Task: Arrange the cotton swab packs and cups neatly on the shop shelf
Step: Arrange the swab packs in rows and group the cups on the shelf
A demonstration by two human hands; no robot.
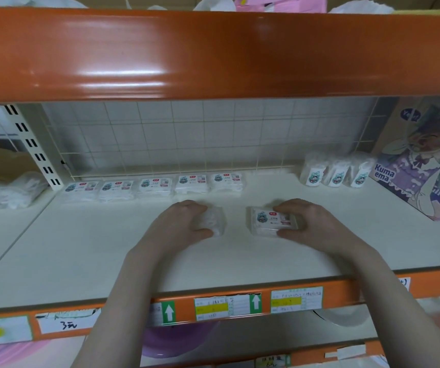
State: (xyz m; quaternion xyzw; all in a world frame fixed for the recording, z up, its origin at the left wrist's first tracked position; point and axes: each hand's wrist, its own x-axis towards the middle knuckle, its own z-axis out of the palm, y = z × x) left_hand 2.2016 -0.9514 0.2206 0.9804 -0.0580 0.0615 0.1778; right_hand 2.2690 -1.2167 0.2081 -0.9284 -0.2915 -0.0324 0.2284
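On the shelf (107,248), both hands grip packs lying lengthwise left-to-right.

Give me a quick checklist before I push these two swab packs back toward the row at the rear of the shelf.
1. Left hand grips its pack: ok.
2. Right hand grips the labelled pack: ok.
3. Back row of five packs lined up along the grid: ok.
4. Free shelf space right of the row: ok.
5. Three cups standing clear of that gap: ok.
6. Left pack's label facing up: cannot tell.
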